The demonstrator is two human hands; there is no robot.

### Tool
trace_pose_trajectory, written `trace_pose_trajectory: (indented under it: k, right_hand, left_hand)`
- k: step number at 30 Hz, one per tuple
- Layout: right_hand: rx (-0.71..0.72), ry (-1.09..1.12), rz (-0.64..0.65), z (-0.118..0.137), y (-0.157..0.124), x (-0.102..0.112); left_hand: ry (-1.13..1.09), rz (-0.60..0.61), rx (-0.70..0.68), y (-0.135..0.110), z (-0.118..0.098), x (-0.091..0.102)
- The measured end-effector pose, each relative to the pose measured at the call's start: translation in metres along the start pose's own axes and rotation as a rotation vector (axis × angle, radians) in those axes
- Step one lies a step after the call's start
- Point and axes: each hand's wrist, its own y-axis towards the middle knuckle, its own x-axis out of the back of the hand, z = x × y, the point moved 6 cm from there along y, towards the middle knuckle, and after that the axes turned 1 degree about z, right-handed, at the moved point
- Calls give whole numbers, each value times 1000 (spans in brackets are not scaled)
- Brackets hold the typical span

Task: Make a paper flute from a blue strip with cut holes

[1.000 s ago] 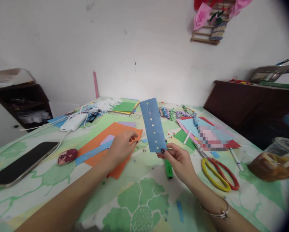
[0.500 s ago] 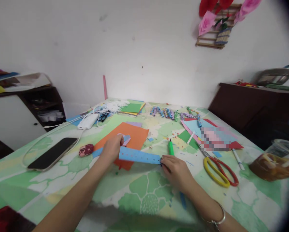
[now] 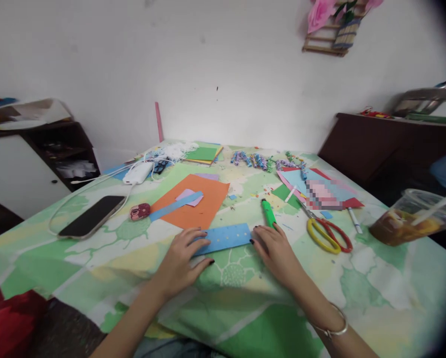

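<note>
A blue paper strip (image 3: 226, 237) with small pale dots lies flat on the tablecloth in front of me. My left hand (image 3: 185, 258) rests over its left end, fingers laid on the paper and thumb spread apart below. At the opposite end is my right hand (image 3: 277, 253), its fingers loosely bent and apart, the tips beside or just touching the strip's edge. A green marker (image 3: 269, 214) lies right behind the right hand's fingers. Beyond the left hand, an orange sheet (image 3: 193, 211) bears a small lilac paper piece (image 3: 187, 195) and a narrow blue strip (image 3: 174, 205).
Scissors (image 3: 329, 235) with yellow and red handles lie to the right, near a plastic cup (image 3: 394, 223) of brown drink. A phone (image 3: 94, 215) and a white power bank (image 3: 138, 172) with cables are at left. Rolled paper pieces (image 3: 258, 161) and coloured sheets (image 3: 204, 154) sit farther back.
The dotted strip has come down from between my raised hands to lie flat, with pale dots showing instead of dark ones. My left hand has moved right and nearer, onto the strip.
</note>
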Motion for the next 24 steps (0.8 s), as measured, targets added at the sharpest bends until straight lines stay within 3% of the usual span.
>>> trace_pose_trajectory:
  k: [8, 11, 16, 24]
  right_hand:
    - [-233, -113, -179, -23, -8, 10]
    - [-116, -44, -165, -12, -4, 11]
    - [186, 125, 19, 21, 18, 4]
    - [204, 277, 136, 33, 40, -6]
  left_hand:
    - [-191, 37, 61, 1, 17, 2]
    - [-251, 64, 79, 9, 16, 2]
    - [-301, 54, 114, 21, 11, 2]
    - [-409, 36, 211, 23, 19, -5]
